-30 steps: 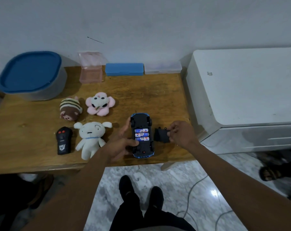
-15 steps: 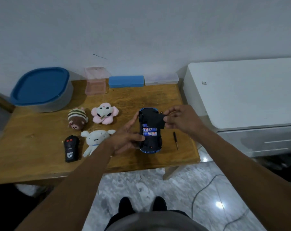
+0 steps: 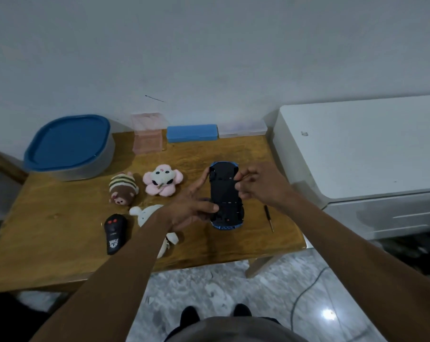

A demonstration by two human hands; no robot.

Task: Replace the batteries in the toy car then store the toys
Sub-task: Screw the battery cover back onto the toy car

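- Since the earlier frame, batteries were covered; the upturned toy car [image 3: 225, 196] showed smooth black plastic.
- Left hand [image 3: 193, 204] clasped its side; right hand [image 3: 259, 185], fingers curled, pressed its underside.
- It lay on the grainy wooden table [image 3: 61, 223], marble floor [image 3: 209, 287] below.

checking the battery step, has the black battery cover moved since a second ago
Yes. It lay on the table right of the toy car, near the right hand; now it sits over the car's underside, batteries hidden.

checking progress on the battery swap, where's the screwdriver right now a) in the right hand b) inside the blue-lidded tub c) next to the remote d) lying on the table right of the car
d, the screwdriver lies flat on the table, right of the upside-down toy car, untouched by either hand.
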